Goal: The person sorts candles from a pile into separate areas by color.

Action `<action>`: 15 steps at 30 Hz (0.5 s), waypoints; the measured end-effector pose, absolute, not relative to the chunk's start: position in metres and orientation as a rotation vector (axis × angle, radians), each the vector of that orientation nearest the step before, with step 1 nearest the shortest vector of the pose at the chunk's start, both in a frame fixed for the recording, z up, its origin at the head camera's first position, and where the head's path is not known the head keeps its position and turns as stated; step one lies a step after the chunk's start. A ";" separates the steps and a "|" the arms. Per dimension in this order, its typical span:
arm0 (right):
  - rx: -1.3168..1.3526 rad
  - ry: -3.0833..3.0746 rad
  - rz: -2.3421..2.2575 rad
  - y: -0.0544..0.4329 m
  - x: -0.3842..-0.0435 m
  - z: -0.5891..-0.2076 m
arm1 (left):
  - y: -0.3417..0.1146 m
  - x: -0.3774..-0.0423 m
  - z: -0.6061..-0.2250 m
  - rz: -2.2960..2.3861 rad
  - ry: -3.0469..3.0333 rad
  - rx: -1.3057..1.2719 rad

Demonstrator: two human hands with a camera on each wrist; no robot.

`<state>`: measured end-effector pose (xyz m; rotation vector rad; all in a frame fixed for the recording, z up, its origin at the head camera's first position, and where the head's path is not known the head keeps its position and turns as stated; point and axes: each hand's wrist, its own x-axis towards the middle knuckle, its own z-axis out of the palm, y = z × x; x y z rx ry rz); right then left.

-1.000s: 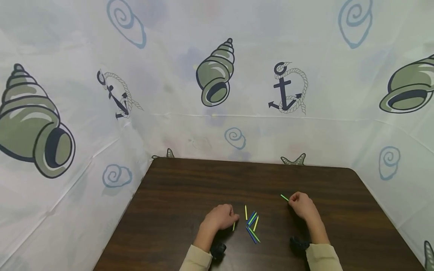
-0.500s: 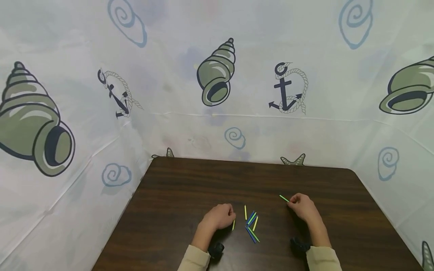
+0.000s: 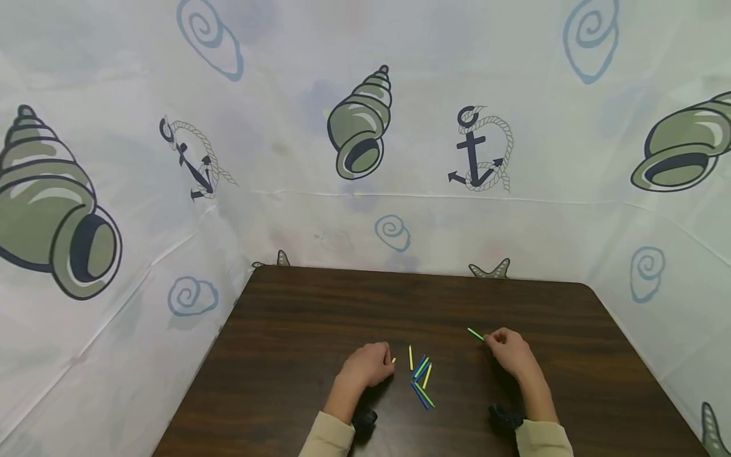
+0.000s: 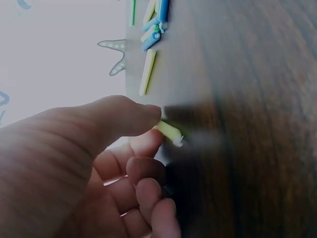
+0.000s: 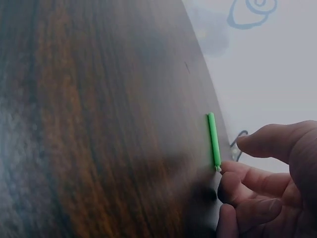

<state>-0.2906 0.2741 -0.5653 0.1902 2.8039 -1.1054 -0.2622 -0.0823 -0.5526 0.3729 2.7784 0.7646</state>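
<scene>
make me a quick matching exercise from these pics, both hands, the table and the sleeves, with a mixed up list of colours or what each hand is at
1. left hand
2. table
3. right hand
4. sleeves

A. at one end of a green stick
B. pale beige
C. pinching a yellow stick
D. dark brown

Pairs: 1-C, 2-D, 3-A, 4-B

Sticks (image 3: pixel 428 376) lie on the table (image 3: pixel 342 304) between the left grip (image 3: pixel 367 365) and the right grip (image 3: pixel 511 351).
</scene>
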 end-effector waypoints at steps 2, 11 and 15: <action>0.197 2.797 -1.125 0.274 -0.290 -0.565 | -0.083 -0.263 -0.554 0.751 2.816 0.380; 0.210 2.791 -1.157 0.272 -0.288 -0.562 | -0.093 -0.264 -0.552 0.643 2.897 0.381; 0.185 2.772 -1.168 0.270 -0.286 -0.562 | -0.099 -0.263 -0.546 0.661 2.833 0.385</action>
